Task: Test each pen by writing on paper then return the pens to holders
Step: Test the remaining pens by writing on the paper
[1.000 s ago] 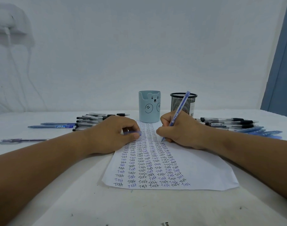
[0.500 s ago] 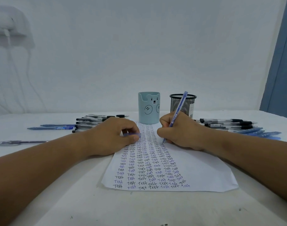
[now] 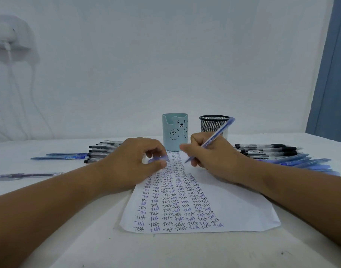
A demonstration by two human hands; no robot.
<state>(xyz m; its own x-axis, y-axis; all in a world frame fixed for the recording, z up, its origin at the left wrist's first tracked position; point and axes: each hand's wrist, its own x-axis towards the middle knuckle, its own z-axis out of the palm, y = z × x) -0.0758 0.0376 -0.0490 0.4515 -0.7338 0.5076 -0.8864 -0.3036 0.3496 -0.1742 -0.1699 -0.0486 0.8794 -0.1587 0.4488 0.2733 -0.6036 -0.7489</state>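
A white paper sheet (image 3: 233,207) full of handwritten "Test" columns lies in the middle of the table. My right hand (image 3: 214,151) grips a blue pen (image 3: 217,137), its tip raised just above the sheet's far end. My left hand (image 3: 134,163) pinches the pen's blue cap (image 3: 158,159) over the sheet's left side. Behind the sheet stand a pale blue bear holder (image 3: 175,130) and a black mesh holder (image 3: 212,124).
Black and blue pens lie in a pile at the left (image 3: 102,151) and another at the right (image 3: 272,151). One pen lies alone near the left edge (image 3: 28,175). A white wall stands behind the table.
My right hand has lifted the pen tip off the paper and tilted the pen flatter. My left hand has risen slightly with the cap. The camera has tipped a little.
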